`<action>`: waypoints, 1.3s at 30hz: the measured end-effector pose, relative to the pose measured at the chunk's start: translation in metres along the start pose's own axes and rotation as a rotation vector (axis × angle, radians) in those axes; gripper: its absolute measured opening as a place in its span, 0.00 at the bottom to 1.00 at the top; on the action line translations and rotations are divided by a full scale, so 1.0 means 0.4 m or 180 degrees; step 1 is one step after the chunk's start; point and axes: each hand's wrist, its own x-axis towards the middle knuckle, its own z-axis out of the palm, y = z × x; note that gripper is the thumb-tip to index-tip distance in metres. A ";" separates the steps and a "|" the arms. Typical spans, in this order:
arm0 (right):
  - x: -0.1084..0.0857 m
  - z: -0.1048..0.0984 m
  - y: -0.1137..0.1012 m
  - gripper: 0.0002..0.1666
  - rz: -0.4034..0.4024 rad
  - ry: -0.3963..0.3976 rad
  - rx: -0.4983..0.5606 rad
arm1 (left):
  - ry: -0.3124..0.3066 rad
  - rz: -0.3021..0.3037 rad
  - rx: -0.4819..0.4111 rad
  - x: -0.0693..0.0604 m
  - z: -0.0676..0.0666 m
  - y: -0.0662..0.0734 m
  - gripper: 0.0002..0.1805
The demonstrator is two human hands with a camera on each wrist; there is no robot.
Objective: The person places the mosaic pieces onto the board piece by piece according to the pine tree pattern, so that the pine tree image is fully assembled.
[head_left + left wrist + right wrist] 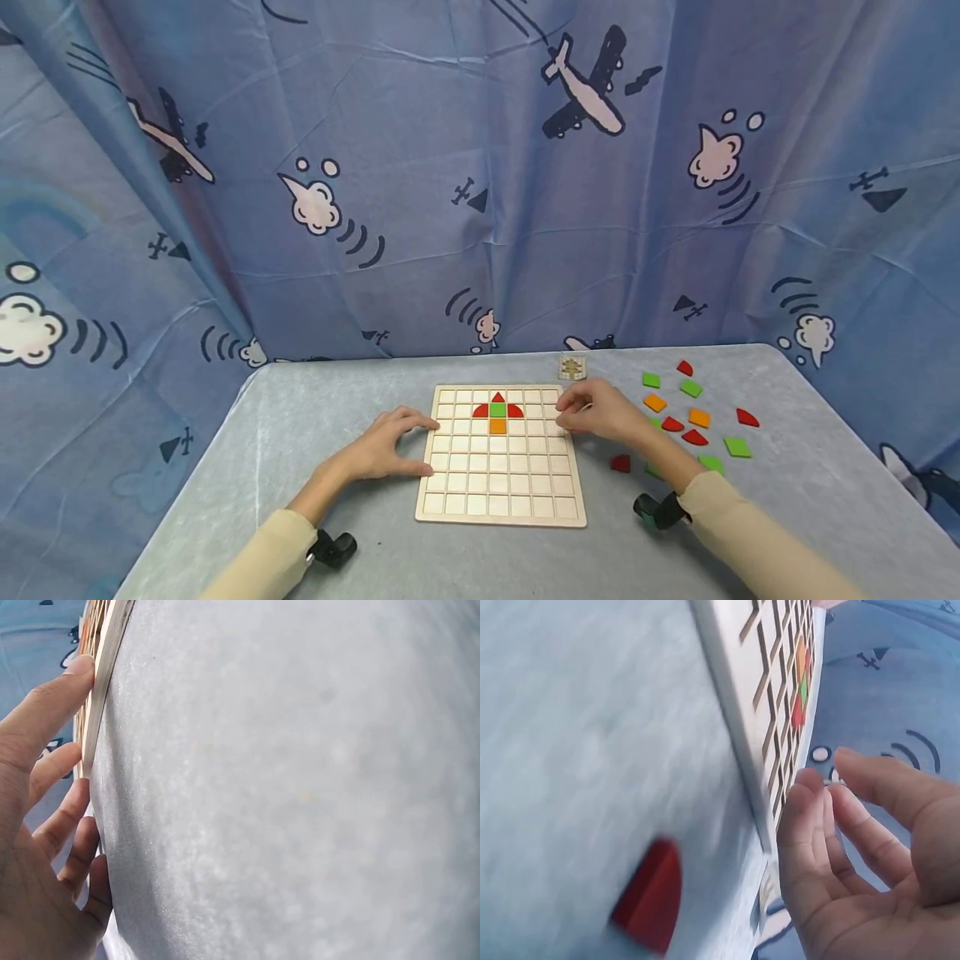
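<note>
left fingers on grid board, printed card

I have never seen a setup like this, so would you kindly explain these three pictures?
There is no machine arm here, just a person working bare-handed. The wide picture comes from a camera worn on the head; the other two come from wrist cameras. The left hand touches the left edge of a gridded board; the right hand is at its right edge. I can make out no piece held. Five coloured pieces sit on the grid, and loose pieces lie right of it on the table.
</note>
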 end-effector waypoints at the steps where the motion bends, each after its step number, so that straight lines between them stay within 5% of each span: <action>1: -0.006 -0.009 0.003 0.09 -0.0001 -0.0002 -0.0009 | -0.0006 -0.0001 0.0002 0.000 0.000 0.000 0.37; 17: -0.086 -0.137 0.069 0.16 0.0231 -0.0096 0.0052 | -0.0022 -0.0006 0.0005 0.002 -0.006 0.002 0.37; 39: -0.154 -0.197 0.131 0.18 0.0132 -0.0267 -0.0014 | -0.0024 -0.0024 0.0025 0.002 -0.002 -0.005 0.37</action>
